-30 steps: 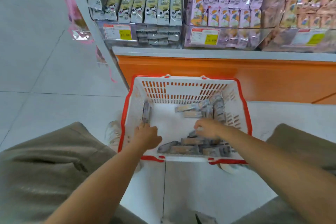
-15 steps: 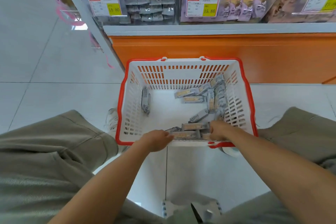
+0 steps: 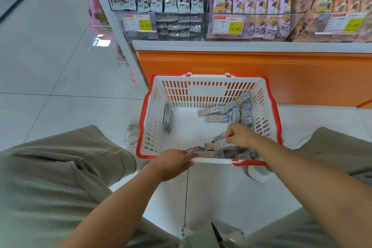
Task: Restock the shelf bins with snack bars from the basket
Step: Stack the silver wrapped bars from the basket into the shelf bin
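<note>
Restocking well under way, basket not yet emptied.
Plenty of grey-wrapped snack bars [image 3: 216,119] lie in the white slotted plastic basket with a red rim [image 3: 209,76]: a cluster in its far right corner, one against its left wall, a pile along its near edge. The right hand [image 3: 240,135] pinches a single bar [image 3: 219,137] between thumb and fingertips. The left hand [image 3: 173,162] lies at the near rim; whether its fingers clamp anything I cannot tell. The clear plastic shelf bins [image 3: 177,24] above look mostly full.

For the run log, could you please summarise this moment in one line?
step: picking from basket | left hand: at near rim, grip unclear | right hand: pinching one snack bar
</note>
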A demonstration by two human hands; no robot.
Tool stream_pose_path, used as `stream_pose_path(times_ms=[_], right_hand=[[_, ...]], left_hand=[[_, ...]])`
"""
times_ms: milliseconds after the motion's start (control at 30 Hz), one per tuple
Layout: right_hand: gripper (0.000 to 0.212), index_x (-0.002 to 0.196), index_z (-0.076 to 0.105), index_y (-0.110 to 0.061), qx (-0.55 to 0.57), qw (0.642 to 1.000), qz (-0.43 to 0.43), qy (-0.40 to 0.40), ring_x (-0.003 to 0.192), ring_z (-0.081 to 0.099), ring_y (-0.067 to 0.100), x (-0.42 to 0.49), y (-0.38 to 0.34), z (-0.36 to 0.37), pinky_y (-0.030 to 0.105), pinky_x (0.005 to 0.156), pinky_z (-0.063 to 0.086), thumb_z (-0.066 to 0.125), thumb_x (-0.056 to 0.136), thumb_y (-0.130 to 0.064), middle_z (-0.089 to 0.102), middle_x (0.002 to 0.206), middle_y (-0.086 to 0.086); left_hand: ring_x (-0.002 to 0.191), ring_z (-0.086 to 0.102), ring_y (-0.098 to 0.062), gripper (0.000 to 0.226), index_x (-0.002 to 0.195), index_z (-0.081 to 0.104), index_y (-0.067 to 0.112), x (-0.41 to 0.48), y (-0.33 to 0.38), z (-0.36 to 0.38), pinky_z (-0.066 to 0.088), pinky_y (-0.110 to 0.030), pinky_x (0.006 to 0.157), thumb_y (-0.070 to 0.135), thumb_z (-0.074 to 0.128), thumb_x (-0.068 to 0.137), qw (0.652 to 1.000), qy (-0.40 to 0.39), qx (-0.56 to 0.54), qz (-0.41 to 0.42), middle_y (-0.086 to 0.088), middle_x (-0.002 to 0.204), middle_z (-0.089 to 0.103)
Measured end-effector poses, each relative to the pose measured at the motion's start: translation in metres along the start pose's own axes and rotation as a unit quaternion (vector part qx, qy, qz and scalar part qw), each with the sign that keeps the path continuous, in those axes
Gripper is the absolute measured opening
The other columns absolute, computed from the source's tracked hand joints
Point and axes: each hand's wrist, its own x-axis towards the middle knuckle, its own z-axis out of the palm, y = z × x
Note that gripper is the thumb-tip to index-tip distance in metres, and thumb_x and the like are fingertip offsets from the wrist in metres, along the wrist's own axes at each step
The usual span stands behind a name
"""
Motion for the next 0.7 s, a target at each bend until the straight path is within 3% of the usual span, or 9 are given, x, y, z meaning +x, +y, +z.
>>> stream_pose_path(times_ms=[67, 233, 400, 567, 633, 700], right_hand=[[0.005, 0.091, 0.065, -0.010, 0.051, 0.998, -0.025, 0.018, 0.084, 0.059, 0.009, -0.006, -0.013, -0.010, 0.021, 0.069, 0.044, 0.061, 0.090, -0.008, 0.063, 0.087, -0.005], [0.009, 0.085, 0.058, -0.014, 0.164, 0.982, -0.080, 0.046, 0.087, 0.060, 0.018, -0.024, -0.049, -0.042, 0.023, 0.068, 0.051, 0.059, 0.093, -0.011, 0.062, 0.097, 0.005], [0.007, 0.092, 0.056, -0.006, 0.338, 0.935, -0.105, 0.018, 0.070, 0.064, 0.019, -0.042, -0.092, -0.080, 0.025, 0.064, 0.055, 0.056, 0.096, -0.011, 0.065, 0.092, 0.013], [0.023, 0.101, 0.061, -0.005, 0.455, 0.877, -0.155, 0.000, 0.069, 0.062, 0.019, -0.055, -0.122, -0.114, 0.025, 0.065, 0.052, 0.054, 0.099, -0.026, 0.065, 0.087, 0.013], [0.025, 0.104, 0.063, -0.012, 0.467, 0.867, -0.172, 0.010, 0.077, 0.063, 0.019, -0.055, -0.129, -0.125, 0.026, 0.068, 0.052, 0.051, 0.099, -0.034, 0.067, 0.093, 0.010], [0.023, 0.110, 0.063, -0.014, 0.422, 0.887, -0.188, 0.023, 0.089, 0.064, 0.020, -0.049, -0.134, -0.132, 0.028, 0.075, 0.051, 0.054, 0.098, -0.033, 0.069, 0.105, 0.008]], left_hand=[[0.111, 0.058, -0.022, 0.047, 0.151, 0.027, 0.033, -0.006, 0.001, -0.001, 0.049, -0.036, 0.096, 0.036, 0.032, 0.104, 1.000, 0.015, 0.016, 0.003, -0.004, 0.135, 0.055], [0.130, 0.044, -0.020, 0.055, 0.152, 0.024, 0.025, -0.009, 0.003, -0.028, 0.038, -0.033, 0.106, 0.037, 0.043, 0.101, 0.987, 0.157, 0.000, -0.042, 0.000, 0.151, 0.037], [0.130, 0.043, -0.020, 0.071, 0.149, 0.030, 0.022, -0.001, 0.017, -0.077, 0.038, -0.033, 0.105, 0.039, 0.065, 0.089, 0.944, 0.292, -0.138, -0.065, 0.000, 0.149, 0.038], [0.101, 0.062, -0.020, 0.043, 0.132, 0.051, 0.015, 0.005, 0.019, -0.120, 0.047, -0.021, 0.077, 0.025, 0.064, 0.092, 0.872, 0.370, -0.312, -0.077, -0.002, 0.116, 0.065], [0.094, 0.066, -0.023, 0.037, 0.127, 0.050, 0.012, 0.004, 0.015, -0.135, 0.052, -0.025, 0.076, 0.025, 0.062, 0.094, 0.813, 0.336, -0.471, -0.068, -0.004, 0.106, 0.069], [0.092, 0.070, -0.025, 0.034, 0.122, 0.049, 0.011, 0.003, 0.010, -0.147, 0.057, -0.036, 0.082, 0.027, 0.061, 0.094, 0.767, 0.288, -0.570, -0.065, -0.008, 0.105, 0.072]])
